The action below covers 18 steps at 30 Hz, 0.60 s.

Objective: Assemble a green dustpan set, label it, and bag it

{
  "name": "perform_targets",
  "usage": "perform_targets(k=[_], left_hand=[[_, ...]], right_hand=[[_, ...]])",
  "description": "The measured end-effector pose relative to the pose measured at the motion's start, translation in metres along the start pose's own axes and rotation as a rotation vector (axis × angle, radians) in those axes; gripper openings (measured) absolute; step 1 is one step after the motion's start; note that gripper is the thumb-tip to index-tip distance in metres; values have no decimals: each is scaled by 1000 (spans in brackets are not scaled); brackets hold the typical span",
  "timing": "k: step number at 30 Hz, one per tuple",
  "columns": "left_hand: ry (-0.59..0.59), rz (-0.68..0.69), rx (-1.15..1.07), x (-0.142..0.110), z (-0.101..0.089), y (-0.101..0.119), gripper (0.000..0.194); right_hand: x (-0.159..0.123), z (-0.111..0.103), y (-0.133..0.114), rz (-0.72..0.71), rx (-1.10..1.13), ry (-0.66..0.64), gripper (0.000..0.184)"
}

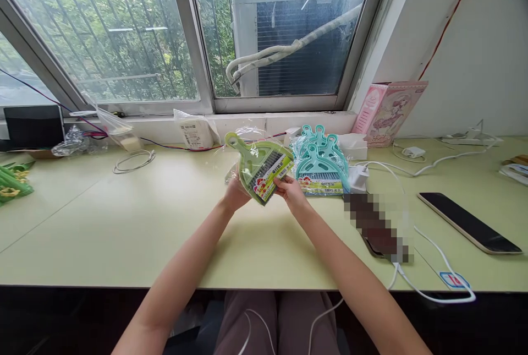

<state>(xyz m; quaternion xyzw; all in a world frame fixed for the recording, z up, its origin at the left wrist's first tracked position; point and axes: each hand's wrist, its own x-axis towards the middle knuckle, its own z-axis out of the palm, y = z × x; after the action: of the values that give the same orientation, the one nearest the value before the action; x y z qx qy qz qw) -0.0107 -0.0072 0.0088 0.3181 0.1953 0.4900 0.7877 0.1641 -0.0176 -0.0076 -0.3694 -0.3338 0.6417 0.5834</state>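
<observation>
A light green mini dustpan-and-brush set [258, 165] in a clear plastic wrapper is held above the pale green table [124, 223], its handle pointing up and left. My left hand [236, 192] grips its lower left edge. My right hand [291, 190] pinches the lower right corner by the printed label. Just to the right, a stack of teal dustpan sets [322, 162] lies on the table in wrappers.
A phone [468, 222] lies at the right, with white charging cables [429, 267] and a charger [358, 178] nearby. A pink box [388, 110] leans against the wall. Plastic bags [119, 132], a white packet [193, 132] and a coiled cable [134, 161] sit along the windowsill. Green items [12, 181] lie at far left.
</observation>
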Motion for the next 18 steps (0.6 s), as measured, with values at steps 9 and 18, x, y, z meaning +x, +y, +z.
perform_targets(k=[9,18], left_hand=[[120,216,-41,7,-9,1,55],[49,153,87,-24,4,7,53]], right_hand=[[-4,5,-3,37,-45,-32,24],[-15,20,21,106,-154,-191,32]])
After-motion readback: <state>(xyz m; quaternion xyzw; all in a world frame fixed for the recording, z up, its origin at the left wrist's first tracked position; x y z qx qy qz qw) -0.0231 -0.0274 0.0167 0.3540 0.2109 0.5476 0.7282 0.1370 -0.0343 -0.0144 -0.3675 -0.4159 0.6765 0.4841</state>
